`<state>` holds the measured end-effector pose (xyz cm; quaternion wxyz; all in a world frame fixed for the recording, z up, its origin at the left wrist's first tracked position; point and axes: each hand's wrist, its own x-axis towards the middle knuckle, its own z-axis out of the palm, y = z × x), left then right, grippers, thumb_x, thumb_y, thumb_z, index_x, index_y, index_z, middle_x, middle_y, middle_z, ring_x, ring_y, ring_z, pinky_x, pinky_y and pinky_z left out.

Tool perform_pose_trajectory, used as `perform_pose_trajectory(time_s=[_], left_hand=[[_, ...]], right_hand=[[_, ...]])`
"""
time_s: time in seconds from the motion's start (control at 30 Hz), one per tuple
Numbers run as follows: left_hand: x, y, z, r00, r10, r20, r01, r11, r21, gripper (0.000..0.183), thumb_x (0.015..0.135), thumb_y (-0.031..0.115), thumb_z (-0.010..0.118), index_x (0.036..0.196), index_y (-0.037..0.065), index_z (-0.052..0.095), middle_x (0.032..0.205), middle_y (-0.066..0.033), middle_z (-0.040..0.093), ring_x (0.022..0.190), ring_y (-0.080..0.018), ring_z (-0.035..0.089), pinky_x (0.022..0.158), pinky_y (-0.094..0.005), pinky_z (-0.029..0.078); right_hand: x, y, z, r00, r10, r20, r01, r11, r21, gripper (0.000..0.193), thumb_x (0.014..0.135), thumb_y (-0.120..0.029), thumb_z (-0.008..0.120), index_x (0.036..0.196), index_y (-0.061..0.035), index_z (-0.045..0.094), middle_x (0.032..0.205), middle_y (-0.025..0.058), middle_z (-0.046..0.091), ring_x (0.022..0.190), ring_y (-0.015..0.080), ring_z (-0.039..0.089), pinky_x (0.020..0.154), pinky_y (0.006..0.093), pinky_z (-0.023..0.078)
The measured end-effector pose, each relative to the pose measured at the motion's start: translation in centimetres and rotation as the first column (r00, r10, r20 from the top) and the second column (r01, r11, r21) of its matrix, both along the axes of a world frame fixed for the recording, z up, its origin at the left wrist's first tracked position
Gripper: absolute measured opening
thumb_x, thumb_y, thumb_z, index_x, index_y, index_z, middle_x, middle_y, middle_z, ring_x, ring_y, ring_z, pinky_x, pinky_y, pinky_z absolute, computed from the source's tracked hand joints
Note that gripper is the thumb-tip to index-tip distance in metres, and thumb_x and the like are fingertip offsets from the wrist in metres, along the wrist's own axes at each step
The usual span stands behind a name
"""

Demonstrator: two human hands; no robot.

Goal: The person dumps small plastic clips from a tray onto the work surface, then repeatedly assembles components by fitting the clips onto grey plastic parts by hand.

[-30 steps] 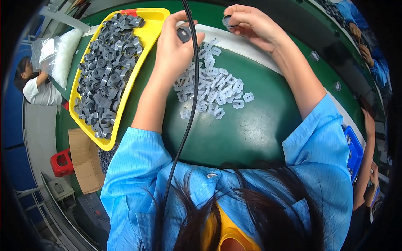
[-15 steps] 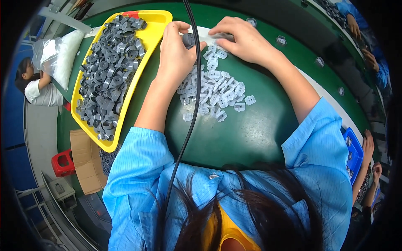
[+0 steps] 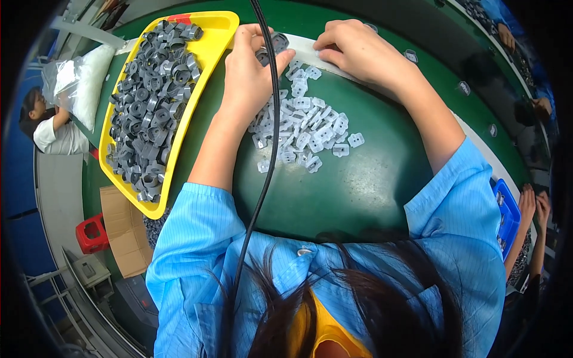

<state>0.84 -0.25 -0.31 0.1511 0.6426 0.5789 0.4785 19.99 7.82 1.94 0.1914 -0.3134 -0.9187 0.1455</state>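
Note:
My left hand [image 3: 246, 80] is closed around a grey plastic part [image 3: 278, 43], gripped between thumb and fingers at the table's far edge. A black cable [image 3: 273, 119] crosses in front of this hand and hides some of the grip. To its right, my right hand [image 3: 365, 55] is curled, thumb and fingertips pinched together over the white strip [image 3: 307, 49]. Whatever lies in that pinch is too small to make out. Below both hands spreads a pile of translucent white plastic pieces [image 3: 304, 122] on the green table [image 3: 334, 197].
A yellow tray [image 3: 218, 36] heaped with grey plastic parts [image 3: 152, 107] stands left of my left arm. Beyond the white strip, several small clear parts [image 3: 410, 56] sit on a green surface. A blue tray [image 3: 510, 218] is at right, near another person's hands [image 3: 526, 206].
My right hand has shifted right, away from my left hand. The grey part shows more fully at my left fingertips. Small parts beyond the strip have moved slightly right and nearer.

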Motion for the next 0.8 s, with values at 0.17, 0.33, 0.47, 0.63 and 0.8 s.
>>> perform_pose_trajectory(time_s=[0.17,0.33,0.47,0.63,0.8], left_hand=[[0.7,-0.2,0.6,0.997,0.034,-0.076,-0.026,0.994,0.106,0.044,0.075,0.012,0.073,0.106,0.001,0.045,0.088,-0.0141,0.064,0.078,-0.0278,0.064,0.074,-0.0332,0.049],[1.7,-0.6,0.9,0.999,0.028,-0.035,-0.024,0.995,0.098,0.044,0.075,0.012,0.073,0.106,0.001,0.044,0.087,-0.0171,0.061,0.074,-0.0289,0.062,0.066,-0.0358,0.049],[2.1,-0.7,0.9,0.990,0.054,-0.132,-0.040,0.993,0.108,0.039,0.077,0.014,0.071,0.106,-0.001,0.050,0.094,-0.0164,0.062,0.090,-0.0245,0.063,0.080,-0.0319,0.048],[1.8,-0.8,1.0,0.989,-0.023,-0.149,0.038,0.994,0.099,0.039,0.078,0.014,0.071,0.108,0.002,0.050,0.093,-0.0152,0.063,0.085,-0.0235,0.064,0.075,-0.0326,0.050],[1.7,-0.3,1.1,0.969,-0.062,-0.237,0.107,0.977,0.184,0.034,0.078,0.014,0.072,0.104,0.003,0.053,0.090,-0.0126,0.062,0.076,-0.0203,0.064,0.067,-0.0295,0.049]], right_hand=[[0.3,0.1,2.3,0.986,-0.149,-0.075,0.077,0.805,-0.589,0.017,0.080,-0.017,0.067,0.082,0.0000,0.065,0.070,0.0042,0.063,0.068,0.0123,0.061,0.062,0.0269,0.048],[-2.1,-1.7,1.2,0.826,-0.197,-0.528,-0.101,0.869,-0.483,0.018,0.079,-0.021,0.070,0.082,-0.0034,0.066,0.065,-0.0036,0.057,0.060,0.0043,0.048,0.056,0.0199,0.039],[-2.1,-2.9,1.5,0.895,-0.161,-0.416,0.026,0.950,-0.311,0.017,0.077,-0.020,0.071,0.078,-0.0034,0.067,0.059,-0.0046,0.049,0.062,0.0036,0.044,0.057,0.0212,0.037],[-1.7,-1.6,1.6,0.936,-0.131,-0.326,-0.052,0.865,-0.498,0.018,0.077,-0.020,0.071,0.082,-0.0029,0.067,0.060,-0.0045,0.050,0.064,0.0041,0.048,0.062,0.0221,0.040],[-1.6,-1.1,1.0,0.844,-0.230,-0.485,-0.201,0.703,-0.682,0.025,0.078,-0.017,0.071,0.095,0.0007,0.065,0.076,0.0021,0.064,0.070,0.0085,0.060,0.068,0.0225,0.049]])
